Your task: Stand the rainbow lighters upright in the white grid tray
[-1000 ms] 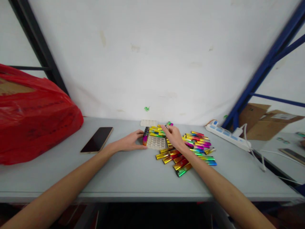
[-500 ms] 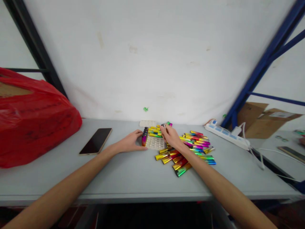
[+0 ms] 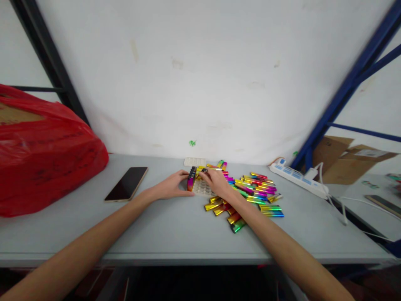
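Upright shiny lighters (image 3: 191, 182) with black tops stand in a row at the left side of a pale tray (image 3: 203, 188) with round pockets. My left hand (image 3: 173, 185) is curved around the outside of that row, thumb and fingers apart. My right hand (image 3: 216, 181) is over the tray, its fingers pinched on a black-topped lighter (image 3: 204, 170) just right of the row. Many metallic lighters (image 3: 239, 225) in yellow, red, purple, green and blue lie in a loose pile beside and under my right forearm.
A second pale tray (image 3: 194, 161) lies against the wall. The phone (image 3: 126, 184) and a red plastic bag (image 3: 50, 154) are at the left. On the right are a white power strip (image 3: 299, 177) with cables and an open cardboard box (image 3: 333, 161).
My right hand has moved left with the lighter, from the tray's right side toward the upright row. My left hand has stayed beside the row.
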A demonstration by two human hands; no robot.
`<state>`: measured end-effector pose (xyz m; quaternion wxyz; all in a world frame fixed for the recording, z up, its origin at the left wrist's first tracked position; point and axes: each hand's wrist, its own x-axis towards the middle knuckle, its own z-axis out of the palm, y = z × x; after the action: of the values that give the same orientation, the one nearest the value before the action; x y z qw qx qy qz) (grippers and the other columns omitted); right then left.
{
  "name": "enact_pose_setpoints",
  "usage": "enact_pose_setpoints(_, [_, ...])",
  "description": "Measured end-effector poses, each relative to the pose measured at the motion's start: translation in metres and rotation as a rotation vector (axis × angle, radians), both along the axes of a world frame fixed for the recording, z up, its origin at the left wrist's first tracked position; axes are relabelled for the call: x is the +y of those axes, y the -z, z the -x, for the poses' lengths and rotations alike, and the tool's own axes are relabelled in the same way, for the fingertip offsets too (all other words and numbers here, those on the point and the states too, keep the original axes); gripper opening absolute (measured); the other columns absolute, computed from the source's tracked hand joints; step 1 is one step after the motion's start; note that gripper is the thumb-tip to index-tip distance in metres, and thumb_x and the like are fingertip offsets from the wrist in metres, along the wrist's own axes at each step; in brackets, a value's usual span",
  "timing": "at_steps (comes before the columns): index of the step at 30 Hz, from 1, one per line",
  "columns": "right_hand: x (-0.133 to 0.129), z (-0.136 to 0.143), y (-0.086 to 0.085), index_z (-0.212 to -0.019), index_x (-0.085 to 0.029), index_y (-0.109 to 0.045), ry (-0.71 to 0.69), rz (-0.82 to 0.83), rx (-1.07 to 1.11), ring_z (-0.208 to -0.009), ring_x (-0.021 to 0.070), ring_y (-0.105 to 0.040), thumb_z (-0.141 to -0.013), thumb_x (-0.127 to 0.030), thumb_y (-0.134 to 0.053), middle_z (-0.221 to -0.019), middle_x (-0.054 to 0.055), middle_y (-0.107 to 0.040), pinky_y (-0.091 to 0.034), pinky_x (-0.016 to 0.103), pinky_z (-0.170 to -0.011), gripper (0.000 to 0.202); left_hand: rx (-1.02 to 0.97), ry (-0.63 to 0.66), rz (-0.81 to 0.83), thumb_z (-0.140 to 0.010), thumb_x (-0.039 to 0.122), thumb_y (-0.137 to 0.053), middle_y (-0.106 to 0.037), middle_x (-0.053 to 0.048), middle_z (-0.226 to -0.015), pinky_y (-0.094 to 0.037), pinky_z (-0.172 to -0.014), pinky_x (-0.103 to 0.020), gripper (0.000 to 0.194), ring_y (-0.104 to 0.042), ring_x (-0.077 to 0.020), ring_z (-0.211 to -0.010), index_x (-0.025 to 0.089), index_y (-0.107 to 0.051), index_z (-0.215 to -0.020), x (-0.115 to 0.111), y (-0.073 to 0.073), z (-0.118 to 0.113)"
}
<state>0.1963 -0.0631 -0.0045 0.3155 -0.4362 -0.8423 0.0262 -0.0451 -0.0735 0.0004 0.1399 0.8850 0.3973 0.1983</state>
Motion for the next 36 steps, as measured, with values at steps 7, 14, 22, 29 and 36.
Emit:
enact_pose_setpoints(7, [0.01,0.005,0.007,-0.103,-0.014,-0.064,0.01,-0.015,-0.22,-0.095,0.023,-0.067,-0.106,-0.037,-0.055,-0.102,0.014,-0.072,-0.048,0.032,-0.083,0.025,-0.004,0.019,-0.013,-0.08,0.069,-0.074,-0.063,-0.015,-0.136,-0.045,-0.115,-0.043,0.073,-0.06,-0.0338,-0.126,0.016,-0.069,-0.128,0.003,0.004,0.001])
enact_pose_setpoints(14, [-0.001,-0.005,0.002,-0.116,-0.016,-0.067,-0.002,-0.061,-0.296,-0.108,0.0245,-0.063,-0.11,-0.037,-0.042,-0.111,0.013,-0.069,-0.047,0.037,-0.097,0.033,0.003,-0.013,-0.015,-0.077,0.071,-0.074,-0.064,-0.014,-0.136,-0.047,-0.113,-0.043,0.074,-0.061,-0.0347,-0.126,0.016,-0.07,-0.126,0.002,0.002,0.0])
enact_pose_setpoints(22, [0.002,-0.029,-0.006,-0.115,-0.017,-0.073,0.1,0.086,-0.375,-0.119,0.0266,-0.063,-0.103,-0.033,-0.058,-0.121,0.014,-0.071,-0.047,0.038,-0.102,0.025,0.035,-0.048,-0.001,-0.076,0.071,-0.075,-0.064,-0.015,-0.136,-0.047,-0.112,-0.042,0.076,-0.062,-0.0352,-0.125,0.015,-0.068,-0.128,-0.002,-0.003,-0.001])
enact_pose_setpoints(29, [-0.001,-0.031,-0.008,-0.106,-0.016,-0.072,0.082,0.072,-0.308,-0.108,0.0276,-0.068,-0.103,-0.029,-0.059,-0.111,0.015,-0.074,-0.049,0.036,-0.093,0.019,0.034,-0.042,0.005,-0.076,0.071,-0.074,-0.064,-0.016,-0.136,-0.047,-0.112,-0.043,0.078,-0.062,-0.0354,-0.124,0.015,-0.066,-0.13,-0.001,-0.003,-0.001])
enact_pose_setpoints(36, [0.003,-0.043,-0.017,-0.108,-0.019,-0.067,0.114,-0.008,0.047,-0.076,0.0199,-0.066,-0.106,-0.043,-0.051,-0.085,0.006,-0.073,-0.045,0.029,-0.075,0.029,0.031,-0.041,-0.003,-0.076,0.074,-0.072,-0.064,-0.016,-0.135,-0.048,-0.109,-0.043,0.078,-0.061,-0.036,-0.124,0.016,-0.065,-0.128,0.0,-0.002,-0.001])
